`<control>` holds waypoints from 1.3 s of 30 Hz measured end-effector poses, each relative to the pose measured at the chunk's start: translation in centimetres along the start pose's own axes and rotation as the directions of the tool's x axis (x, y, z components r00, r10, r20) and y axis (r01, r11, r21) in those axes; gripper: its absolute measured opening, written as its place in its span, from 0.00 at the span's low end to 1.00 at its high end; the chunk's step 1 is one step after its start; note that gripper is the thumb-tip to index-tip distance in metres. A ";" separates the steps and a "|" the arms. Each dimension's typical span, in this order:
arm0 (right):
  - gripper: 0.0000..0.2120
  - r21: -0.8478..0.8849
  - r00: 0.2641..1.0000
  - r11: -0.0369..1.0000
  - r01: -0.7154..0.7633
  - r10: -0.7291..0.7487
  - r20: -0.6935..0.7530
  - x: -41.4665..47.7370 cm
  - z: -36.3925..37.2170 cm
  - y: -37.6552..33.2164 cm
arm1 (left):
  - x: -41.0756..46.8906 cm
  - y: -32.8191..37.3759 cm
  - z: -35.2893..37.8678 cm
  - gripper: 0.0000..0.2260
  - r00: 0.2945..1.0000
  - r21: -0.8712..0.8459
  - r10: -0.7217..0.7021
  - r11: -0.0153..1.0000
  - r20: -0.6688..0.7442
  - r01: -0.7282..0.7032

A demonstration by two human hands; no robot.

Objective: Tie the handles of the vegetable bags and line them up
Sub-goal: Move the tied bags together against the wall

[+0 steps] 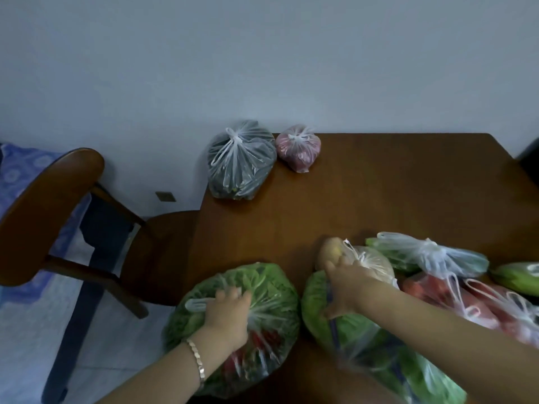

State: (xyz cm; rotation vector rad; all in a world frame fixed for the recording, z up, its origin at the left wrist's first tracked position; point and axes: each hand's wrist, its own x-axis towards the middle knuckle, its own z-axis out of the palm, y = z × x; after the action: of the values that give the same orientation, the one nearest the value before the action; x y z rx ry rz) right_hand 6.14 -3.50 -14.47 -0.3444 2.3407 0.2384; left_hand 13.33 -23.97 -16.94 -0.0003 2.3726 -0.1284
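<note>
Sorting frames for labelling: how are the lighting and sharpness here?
Head view: dim, bluish, flat light, no hard shadows; right hand and potato bag motion-blurred; left hand on the greens bag slightly soft; dark bag and pink bag by the wall sharpest.

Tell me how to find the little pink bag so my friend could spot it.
Look at the brown wooden table, then at its far left corner by the wall. Two tied bags sit there side by side, and the small pink bag is the right one. It is smaller than the dark bag beside it and shows reddish-pink things inside.
</note>
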 end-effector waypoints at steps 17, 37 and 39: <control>0.18 0.091 0.986 0.990 -0.109 0.119 -0.114 -2.2 3.9 4.5 | 1.8 -3.2 -2.4 0.15 0.874 -0.737 -0.340 0.675 -0.347 -0.030; 0.09 0.813 0.991 0.577 -0.076 0.133 -0.002 7.5 -15.6 -0.9 | 10.6 -6.8 -9.6 0.08 0.866 -0.749 -0.344 0.660 -0.362 -0.050; 0.14 0.851 0.979 0.519 -0.076 0.202 -0.036 10.0 -16.7 -1.2 | 10.9 -6.8 -9.2 0.12 0.874 -0.731 -0.341 0.682 -0.347 -0.024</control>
State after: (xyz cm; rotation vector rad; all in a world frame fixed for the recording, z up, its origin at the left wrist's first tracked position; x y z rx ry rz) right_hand -11.24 -10.91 -9.84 0.3428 2.2949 -0.8926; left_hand -1.16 -30.33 -17.29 -0.6358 2.7304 0.8288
